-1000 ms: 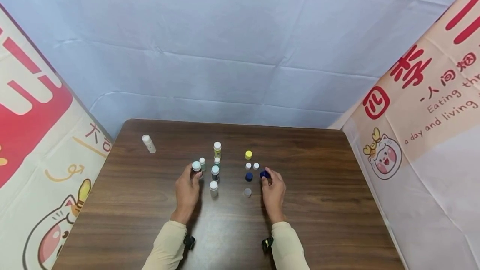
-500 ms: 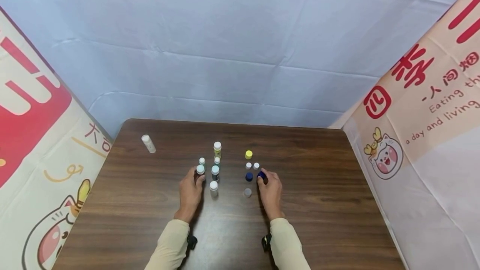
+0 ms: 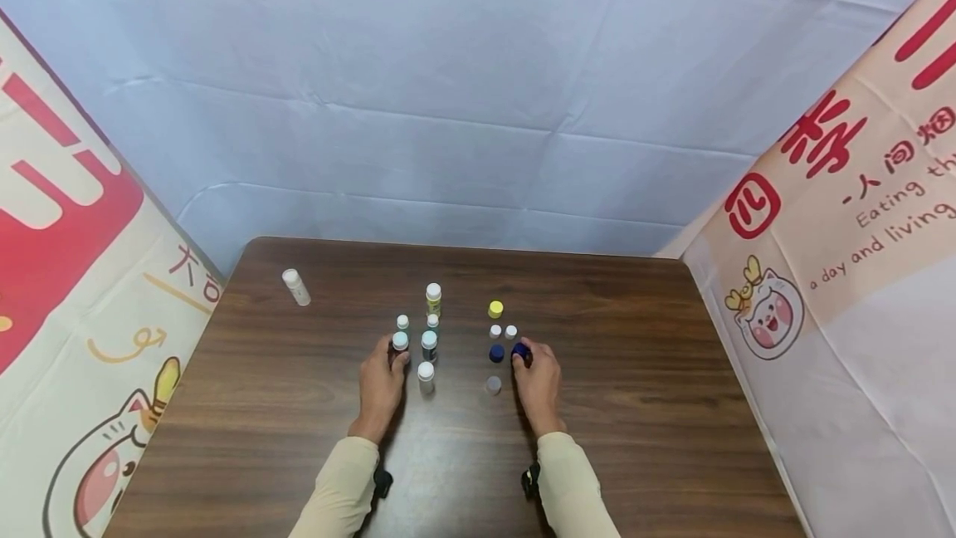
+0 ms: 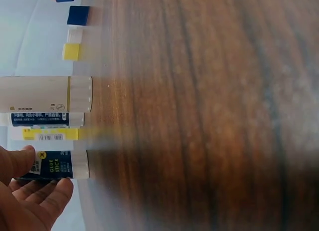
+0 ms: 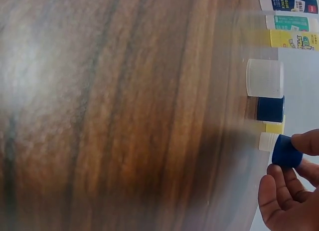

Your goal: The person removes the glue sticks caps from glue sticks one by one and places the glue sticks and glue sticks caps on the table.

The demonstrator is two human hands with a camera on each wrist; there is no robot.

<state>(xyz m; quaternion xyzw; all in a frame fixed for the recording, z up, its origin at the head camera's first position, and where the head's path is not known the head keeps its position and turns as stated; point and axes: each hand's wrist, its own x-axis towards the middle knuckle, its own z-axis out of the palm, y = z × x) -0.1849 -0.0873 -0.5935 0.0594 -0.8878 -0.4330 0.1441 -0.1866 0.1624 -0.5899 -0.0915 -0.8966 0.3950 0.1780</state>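
Note:
In the head view, my left hand (image 3: 381, 388) grips an upright glue stick (image 3: 401, 342), left of another dark glue stick (image 3: 429, 345). The left wrist view shows the held stick's dark blue label (image 4: 52, 163), with its white base at the tabletop. My right hand (image 3: 539, 380) pinches a blue cap (image 3: 520, 350) between thumb and fingers, just right of a second blue cap (image 3: 496, 353). That pinched cap (image 5: 286, 152) looks slightly tilted in the right wrist view; whether it touches the table I cannot tell.
Around the left hand stand a large white glue stick (image 3: 426, 377), a yellow one (image 3: 433, 299) and two small green ones, including this stick (image 3: 403, 323). Towards the right lie a yellow cap (image 3: 496, 308), two small white caps and a translucent cap (image 3: 494, 385). Another white stick (image 3: 296, 286) stands far left.
My left hand has moved right with the glue stick, closer to the other sticks. The right hand has shifted slightly left with the blue cap. Over the last half second both barely moved.

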